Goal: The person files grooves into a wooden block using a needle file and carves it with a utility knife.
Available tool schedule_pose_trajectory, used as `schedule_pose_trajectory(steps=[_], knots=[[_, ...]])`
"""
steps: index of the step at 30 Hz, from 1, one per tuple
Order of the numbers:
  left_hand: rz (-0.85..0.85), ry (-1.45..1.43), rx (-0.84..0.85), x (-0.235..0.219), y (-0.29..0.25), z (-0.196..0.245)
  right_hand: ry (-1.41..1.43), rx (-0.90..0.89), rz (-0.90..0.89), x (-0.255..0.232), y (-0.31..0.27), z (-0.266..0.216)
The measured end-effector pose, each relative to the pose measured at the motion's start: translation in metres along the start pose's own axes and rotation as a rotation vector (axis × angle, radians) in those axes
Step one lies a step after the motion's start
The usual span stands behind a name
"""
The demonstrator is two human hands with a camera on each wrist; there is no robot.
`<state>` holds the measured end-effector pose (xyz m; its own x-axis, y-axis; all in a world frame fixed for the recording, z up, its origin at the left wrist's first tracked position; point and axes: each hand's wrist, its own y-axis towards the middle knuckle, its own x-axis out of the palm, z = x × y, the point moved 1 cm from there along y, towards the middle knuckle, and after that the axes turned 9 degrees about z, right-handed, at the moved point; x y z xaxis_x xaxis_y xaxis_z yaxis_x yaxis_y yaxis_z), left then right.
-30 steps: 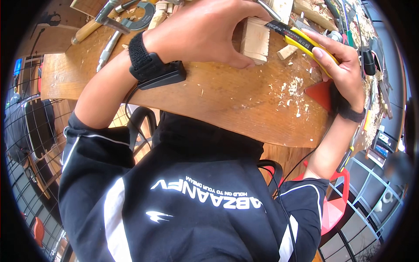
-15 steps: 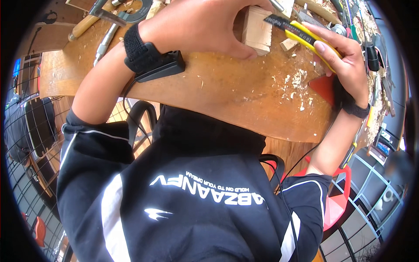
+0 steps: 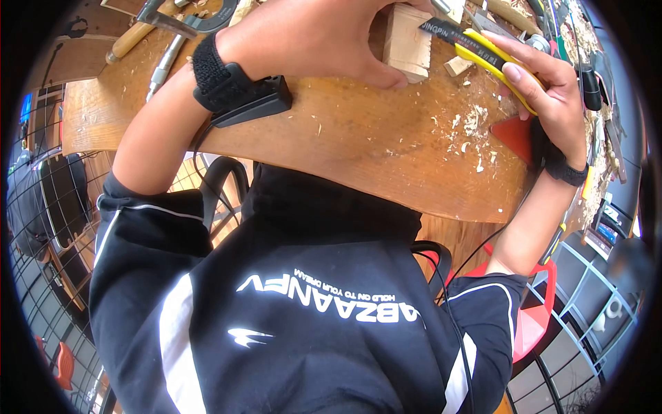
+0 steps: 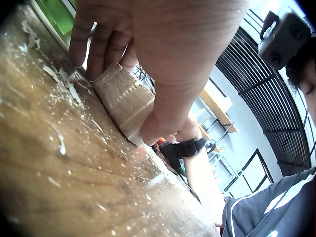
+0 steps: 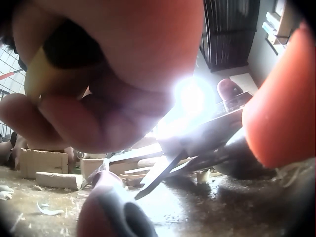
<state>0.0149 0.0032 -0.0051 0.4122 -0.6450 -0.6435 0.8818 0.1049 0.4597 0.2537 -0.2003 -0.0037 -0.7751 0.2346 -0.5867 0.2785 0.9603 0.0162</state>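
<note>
In the head view my left hand [image 3: 310,41] grips a pale wooden block [image 3: 408,45], thumb at its near end and the other fingers toward the far end. The left wrist view shows the block [image 4: 123,101] on the shaving-strewn table, its upper edge notched. A yellow and black utility knife [image 3: 486,56] is held in my right hand [image 3: 555,96], thumb along the handle. Its dark front end points left and overlaps the block's right side. From the right wrist, the curled fingers [image 5: 74,118] wrap the yellow handle [image 5: 42,74].
A small wood offcut [image 3: 456,66] lies right of the block, with shavings [image 3: 476,121] nearer the table edge. A micrometer [image 3: 165,69] and a wooden-handled hammer [image 3: 141,38] lie at the left. An orange-red triangular piece [image 3: 512,138] sits beneath the right wrist. More tools and wood crowd the right side.
The knife and right hand have shifted slightly right, and the dark front end has moved a little relative to the block. My left hand keeps its grip on the block.
</note>
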Motion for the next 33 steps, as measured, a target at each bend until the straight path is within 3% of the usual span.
schedule_pose_trajectory(steps=[6, 14, 17, 20, 22, 23, 25, 31, 33], knots=[[0.001, -0.025, 0.005, -0.001, 0.0, 0.003, -0.035, 0.049, 0.022, 0.0, 0.001, 0.002], [-0.004, -0.05, 0.006, -0.002, 0.0, 0.002, -0.044, -0.02, 0.009, 0.007, 0.003, -0.01], [-0.045, 0.029, -0.071, -0.004, 0.003, 0.004, 0.015, -0.04, 0.003, 0.002, 0.002, -0.004], [-0.054, -0.066, -0.128, -0.002, 0.001, 0.004, -0.028, -0.025, -0.048, 0.003, 0.001, -0.007], [0.022, -0.068, 0.038, 0.0, -0.001, 0.001, -0.026, -0.018, -0.03, 0.003, 0.002, -0.006], [0.022, -0.069, 0.038, 0.0, -0.001, 0.001, -0.023, -0.011, -0.011, 0.003, 0.002, -0.006], [-0.021, 0.013, -0.061, -0.001, 0.002, 0.002, -0.021, -0.006, 0.006, 0.003, 0.003, -0.005], [-0.059, -0.062, -0.15, 0.001, 0.004, -0.002, -0.059, -0.066, -0.011, 0.004, 0.003, -0.008], [-0.044, -0.046, -0.105, -0.002, 0.002, 0.003, -0.016, 0.012, -0.002, 0.003, 0.002, -0.008]])
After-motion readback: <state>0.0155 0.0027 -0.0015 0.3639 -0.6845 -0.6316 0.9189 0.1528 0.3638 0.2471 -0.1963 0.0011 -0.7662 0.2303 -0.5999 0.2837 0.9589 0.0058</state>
